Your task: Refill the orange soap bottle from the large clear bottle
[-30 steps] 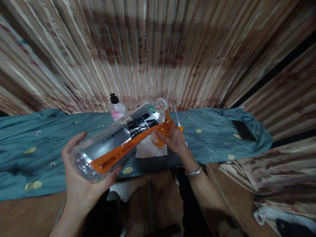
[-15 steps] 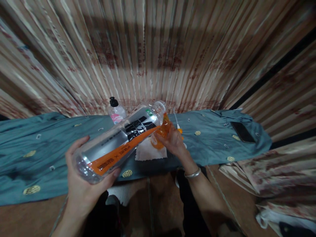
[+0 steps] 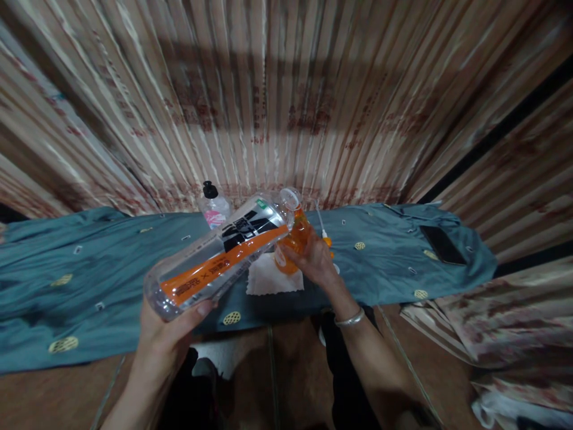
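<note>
My left hand [image 3: 168, 334] grips the base of a large clear bottle [image 3: 224, 254] with a silver, black and orange label. The bottle is tilted, its neck up and to the right. Its mouth is by the top of a smaller orange bottle [image 3: 290, 254], where a white ring or cap shows; which bottle that belongs to I cannot tell. My right hand [image 3: 317, 260] is wrapped round the orange bottle. Beneath it lies a white cloth or tissue [image 3: 268, 283]. A white and orange pump top [image 3: 325, 234] lies just beyond my right hand.
A clear bottle with a black cap and pink label [image 3: 215, 210] stands at the back of the long surface under a blue-green cloth [image 3: 385, 263]. A black phone [image 3: 442, 243] lies at the right. A pleated curtain [image 3: 286, 107] hangs behind.
My left hand has moved a little to the right and turned round the large bottle's base. The bottle has shifted slightly with it. My right hand still holds the orange bottle.
</note>
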`<state>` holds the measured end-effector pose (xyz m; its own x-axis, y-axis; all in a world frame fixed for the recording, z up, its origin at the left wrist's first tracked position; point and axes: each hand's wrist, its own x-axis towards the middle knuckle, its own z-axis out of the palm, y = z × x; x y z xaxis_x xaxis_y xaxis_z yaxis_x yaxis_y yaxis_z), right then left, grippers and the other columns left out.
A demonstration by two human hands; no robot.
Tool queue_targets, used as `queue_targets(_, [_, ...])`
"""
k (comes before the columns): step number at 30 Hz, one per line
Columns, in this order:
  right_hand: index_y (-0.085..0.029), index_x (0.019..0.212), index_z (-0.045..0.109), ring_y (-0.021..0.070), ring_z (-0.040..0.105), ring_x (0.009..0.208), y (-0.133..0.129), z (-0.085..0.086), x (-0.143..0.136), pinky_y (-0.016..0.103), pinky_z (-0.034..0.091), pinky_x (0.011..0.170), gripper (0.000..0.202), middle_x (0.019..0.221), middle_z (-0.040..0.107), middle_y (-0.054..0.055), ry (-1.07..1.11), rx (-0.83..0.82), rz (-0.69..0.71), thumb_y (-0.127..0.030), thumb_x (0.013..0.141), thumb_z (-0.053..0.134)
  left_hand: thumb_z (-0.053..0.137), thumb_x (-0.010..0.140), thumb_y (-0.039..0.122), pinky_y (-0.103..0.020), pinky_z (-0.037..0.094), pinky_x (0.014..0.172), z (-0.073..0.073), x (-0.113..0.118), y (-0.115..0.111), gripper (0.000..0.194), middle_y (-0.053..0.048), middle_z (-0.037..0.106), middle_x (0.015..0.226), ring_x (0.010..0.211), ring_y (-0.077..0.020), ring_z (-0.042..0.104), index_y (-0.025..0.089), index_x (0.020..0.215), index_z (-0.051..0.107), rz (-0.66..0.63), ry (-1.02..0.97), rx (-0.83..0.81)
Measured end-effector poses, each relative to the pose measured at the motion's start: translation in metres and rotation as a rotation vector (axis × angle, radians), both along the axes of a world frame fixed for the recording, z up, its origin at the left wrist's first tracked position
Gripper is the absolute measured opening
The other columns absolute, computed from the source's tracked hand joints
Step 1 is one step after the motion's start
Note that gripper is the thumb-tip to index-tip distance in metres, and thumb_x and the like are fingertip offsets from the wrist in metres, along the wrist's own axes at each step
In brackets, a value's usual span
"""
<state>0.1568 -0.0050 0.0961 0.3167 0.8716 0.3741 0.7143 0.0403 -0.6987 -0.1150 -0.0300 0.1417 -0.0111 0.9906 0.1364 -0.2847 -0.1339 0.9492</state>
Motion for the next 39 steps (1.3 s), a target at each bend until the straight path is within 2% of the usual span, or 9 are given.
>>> queue_targets(2, [-0.016, 0.14, 0.062, 0.0365, 0.081, 0.11, 0.0, -0.001, 0.0, 0.046, 0.067, 0.095, 0.063, 0.119, 0.083, 0.015, 0.004, 0.01, 0.004, -0.041, 0.086, 0.083, 0.097, 0.055, 0.031, -0.027, 0.06, 0.061, 0.007, 0.006, -0.003, 0.063, -0.001, 0.083, 0.093, 0.072, -0.0194, 0.072, 0.021, 0.113, 0.075, -0.006, -0.028, -0.04])
queue_targets(4, [-0.016, 0.141, 0.061, 0.0371, 0.081, 0.113, 0.001, -0.002, 0.001, 0.047, 0.066, 0.097, 0.065, 0.122, 0.082, 0.017, 0.011, 0.013, 0.019, -0.041, 0.085, 0.083, 0.095, 0.054, 0.03, -0.028, 0.063, 0.063, 0.011, 0.01, -0.005, 0.056, -0.003, 0.085, 0.098, 0.078, -0.0222, 0.074, 0.02, 0.108, 0.079, 0.0, -0.054, -0.087])
queue_targets(7, [-0.017, 0.142, 0.062, 0.0377, 0.08, 0.113, 0.001, -0.002, 0.002, 0.048, 0.066, 0.097, 0.066, 0.123, 0.082, 0.016, 0.021, 0.008, 0.045, -0.041, 0.085, 0.083, 0.092, 0.055, 0.028, -0.029, 0.065, 0.064, 0.012, 0.011, -0.006, 0.054, -0.005, 0.086, 0.108, 0.088, -0.0253, 0.077, 0.022, 0.107, 0.083, 0.013, -0.082, -0.129])
queue_targets(11, [-0.017, 0.142, 0.063, 0.0366, 0.08, 0.115, 0.001, -0.002, 0.002, 0.047, 0.065, 0.1, 0.065, 0.124, 0.082, 0.017, 0.04, 0.049, 0.05, -0.042, 0.086, 0.082, 0.09, 0.057, 0.026, -0.029, 0.066, 0.065, 0.01, 0.01, -0.007, 0.049, -0.003, 0.086, 0.103, 0.086, -0.0236, 0.076, 0.025, 0.105, 0.083, 0.03, -0.085, -0.165])
queue_targets(21, [-0.016, 0.143, 0.062, 0.0367, 0.08, 0.112, 0.001, -0.001, 0.004, 0.046, 0.064, 0.097, 0.067, 0.12, 0.082, 0.017, 0.038, 0.029, 0.064, -0.044, 0.085, 0.081, 0.091, 0.062, 0.028, -0.031, 0.067, 0.066, 0.01, 0.009, -0.009, 0.058, -0.007, 0.085, 0.119, 0.097, -0.028, 0.078, 0.023, 0.119, 0.08, -0.021, -0.097, -0.166])
queue_targets(28, [-0.017, 0.142, 0.063, 0.0372, 0.08, 0.113, 0.002, -0.001, 0.004, 0.048, 0.064, 0.098, 0.066, 0.122, 0.082, 0.018, 0.049, 0.037, 0.061, -0.045, 0.085, 0.082, 0.094, 0.058, 0.027, -0.029, 0.066, 0.063, 0.009, 0.01, -0.009, 0.049, -0.001, 0.085, 0.1, 0.079, -0.0216, 0.076, 0.025, 0.106, 0.082, 0.011, -0.15, -0.15])
queue_targets(34, [-0.017, 0.137, 0.066, 0.0366, 0.081, 0.109, 0.001, -0.002, 0.003, 0.046, 0.066, 0.093, 0.062, 0.118, 0.083, 0.017, 0.063, 0.027, 0.065, -0.046, 0.084, 0.081, 0.095, 0.059, 0.035, -0.032, 0.065, 0.061, 0.004, 0.002, -0.007, 0.064, -0.009, 0.084, 0.115, 0.092, -0.0296, 0.077, 0.02, 0.12, 0.08, -0.04, -0.082, -0.128])
queue_targets(37, [-0.017, 0.138, 0.065, 0.0356, 0.081, 0.108, 0.0, -0.003, 0.002, 0.045, 0.066, 0.093, 0.062, 0.118, 0.083, 0.016, 0.053, 0.049, 0.076, -0.044, 0.085, 0.081, 0.096, 0.061, 0.035, -0.031, 0.064, 0.06, 0.002, 0.001, -0.01, 0.062, -0.007, 0.083, 0.111, 0.081, -0.0234, 0.074, 0.02, 0.118, 0.077, -0.004, -0.105, -0.129])
queue_targets(39, [-0.017, 0.139, 0.064, 0.0359, 0.081, 0.109, 0.0, -0.004, 0.002, 0.046, 0.065, 0.094, 0.064, 0.119, 0.082, 0.016, 0.047, 0.059, 0.078, -0.044, 0.084, 0.082, 0.099, 0.059, 0.032, -0.029, 0.062, 0.059, 0.003, 0.003, -0.013, 0.068, -0.003, 0.081, 0.114, 0.08, -0.0207, 0.072, 0.026, 0.122, 0.074, 0.037, -0.157, -0.148])
